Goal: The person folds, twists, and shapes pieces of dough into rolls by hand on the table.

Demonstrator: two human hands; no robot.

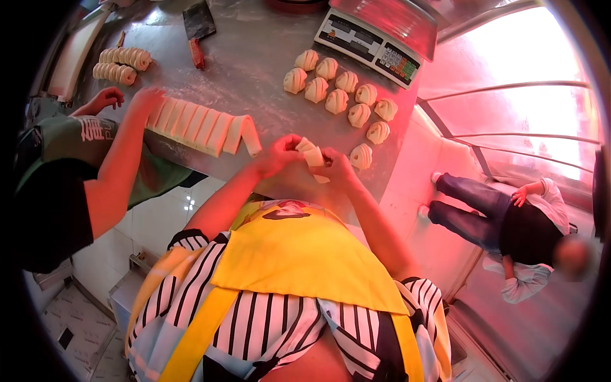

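Observation:
A strip of dough [310,153] is stretched between my two hands, above the front edge of the metal table. My left hand [280,156] pinches its left end. The fingers of my right hand [336,169] are closed on the other side, where a short tail of dough hangs down. To the left lies a row of cut dough strips [197,126], the nearest one curling away from the rest. Shaped dough rolls [337,100] stand in loose rows beyond my right hand, the closest roll [361,156] just beside it.
A co-worker's hand [147,102] touches the far end of the strips. More rolled dough [121,65] lies at the back left. A cleaver [199,25] with a red handle and a digital scale [369,41] rest farther back. Another person [509,216] stands at the right.

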